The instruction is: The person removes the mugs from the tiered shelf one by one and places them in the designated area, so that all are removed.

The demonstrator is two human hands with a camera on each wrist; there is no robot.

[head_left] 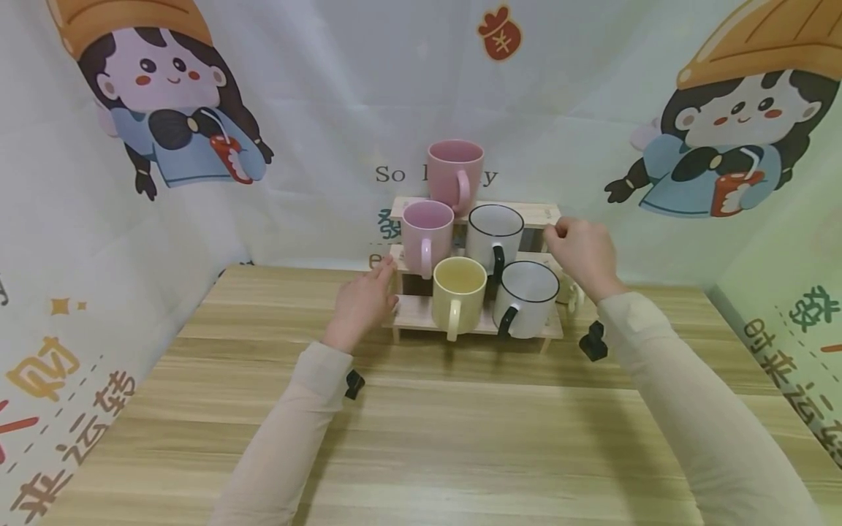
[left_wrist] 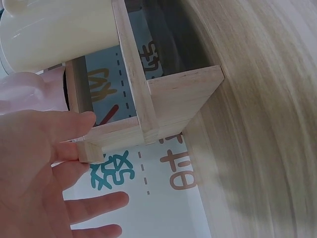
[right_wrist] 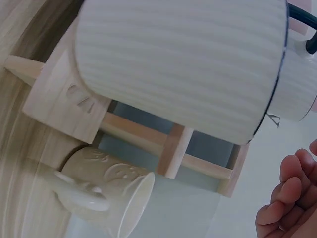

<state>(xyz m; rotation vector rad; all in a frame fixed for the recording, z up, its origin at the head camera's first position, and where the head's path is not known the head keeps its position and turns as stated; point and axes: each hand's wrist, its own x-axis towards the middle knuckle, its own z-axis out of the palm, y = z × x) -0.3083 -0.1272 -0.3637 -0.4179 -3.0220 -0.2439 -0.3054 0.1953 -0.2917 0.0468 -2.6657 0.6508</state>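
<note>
A three-tier wooden rack (head_left: 414,310) stands at the back of the table. A pink mug (head_left: 454,172) is on its top tier, a lilac mug (head_left: 421,234) and a black-rimmed white mug (head_left: 483,237) on the middle one. Below them sit a yellow mug (head_left: 454,299) and another black-rimmed white mug (head_left: 533,307). My left hand (head_left: 365,303), fingers mostly straight, touches the middle tier's left end. Beside the top tier's right end is my right hand (head_left: 585,252). Its fingers (right_wrist: 290,191) are curled, with nothing visible in them.
A cream mug (right_wrist: 106,183) with a raised pattern stands on the table by the rack's right side, partly hidden in the head view. Small black objects (head_left: 594,342) show beside both forearms. Printed cloth (head_left: 316,131) hangs behind and beside the wooden table (head_left: 421,438).
</note>
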